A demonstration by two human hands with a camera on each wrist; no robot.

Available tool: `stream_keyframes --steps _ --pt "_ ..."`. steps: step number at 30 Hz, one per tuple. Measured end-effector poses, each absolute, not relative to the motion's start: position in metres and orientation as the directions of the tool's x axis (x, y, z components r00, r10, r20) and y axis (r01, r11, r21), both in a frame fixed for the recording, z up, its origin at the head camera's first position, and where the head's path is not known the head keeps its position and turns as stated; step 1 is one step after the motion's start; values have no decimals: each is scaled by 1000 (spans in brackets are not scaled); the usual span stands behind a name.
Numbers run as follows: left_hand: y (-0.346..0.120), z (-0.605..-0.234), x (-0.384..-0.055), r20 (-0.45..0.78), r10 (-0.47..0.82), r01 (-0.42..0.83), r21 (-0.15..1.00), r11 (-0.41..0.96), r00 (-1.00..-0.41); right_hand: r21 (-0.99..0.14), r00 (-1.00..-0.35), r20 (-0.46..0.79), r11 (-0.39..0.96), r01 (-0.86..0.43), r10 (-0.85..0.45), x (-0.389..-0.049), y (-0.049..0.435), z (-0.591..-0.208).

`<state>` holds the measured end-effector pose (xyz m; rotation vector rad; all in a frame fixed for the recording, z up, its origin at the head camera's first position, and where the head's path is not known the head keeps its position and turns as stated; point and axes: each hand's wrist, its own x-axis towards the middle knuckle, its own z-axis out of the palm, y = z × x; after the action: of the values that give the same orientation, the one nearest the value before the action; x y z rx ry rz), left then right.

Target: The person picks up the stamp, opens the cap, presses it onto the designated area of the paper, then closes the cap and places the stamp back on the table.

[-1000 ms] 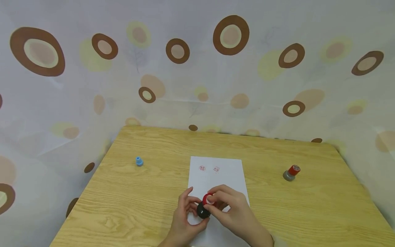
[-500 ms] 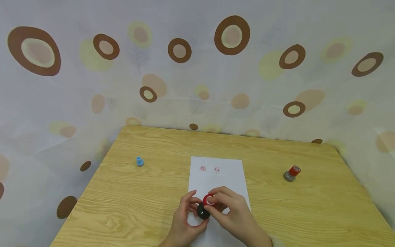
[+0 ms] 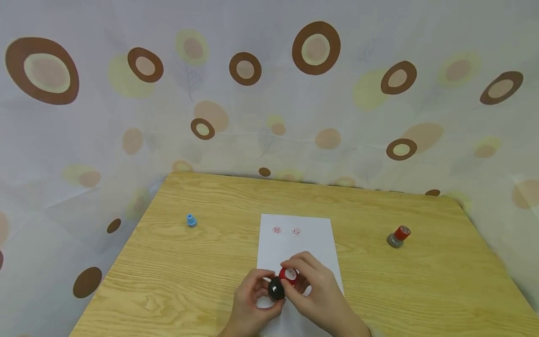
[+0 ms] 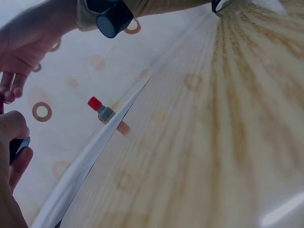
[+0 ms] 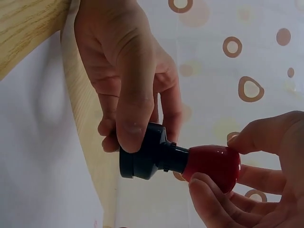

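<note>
Both my hands hold one stamp over the sheet of paper. In the head view its black lower part faces me, and its red knob shows a white label on top. My left hand pinches the black part between thumb and fingers. My right hand grips the red knob with thumb and fingertips. The right wrist view shows the stamp lying sideways, a narrow black neck joining the two parts. Only part of the black piece shows in the left wrist view, at the left edge.
On the paper are two small red prints. A second stamp, red and grey, stands on the wooden table to the right. A small light blue cone-shaped piece stands to the left. A patterned cloth hangs behind.
My left index finger, raised before, has come down toward the stamp. My right fingertip has moved off the knob's top, so the white label shows more fully.
</note>
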<state>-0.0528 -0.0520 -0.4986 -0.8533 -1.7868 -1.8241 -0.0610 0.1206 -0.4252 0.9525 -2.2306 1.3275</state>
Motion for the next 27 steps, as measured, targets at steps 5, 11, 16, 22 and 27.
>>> stream_keyframes --steps 5,11,16,22,27 --pt "-51 -518 -59 673 119 653 738 -172 -730 -624 -714 593 349 -699 -372 -61 120 -423" --pt "-50 -530 -60 635 146 593 766 -251 -759 -619 -713 590 355 -701 -378 -62 120 -422" --pt "-50 -527 -58 611 137 571 783 -246 -779 -602 -695 618 348 -719 -368 -63 119 -421" --pt "-51 -526 -57 627 148 581 770 -264 -765 -599 -691 623 345 -723 -366 -65 118 -419" --pt "-52 -521 -56 652 161 601 751 -275 -741 -612 -702 608 344 -712 -372 -63 118 -418"
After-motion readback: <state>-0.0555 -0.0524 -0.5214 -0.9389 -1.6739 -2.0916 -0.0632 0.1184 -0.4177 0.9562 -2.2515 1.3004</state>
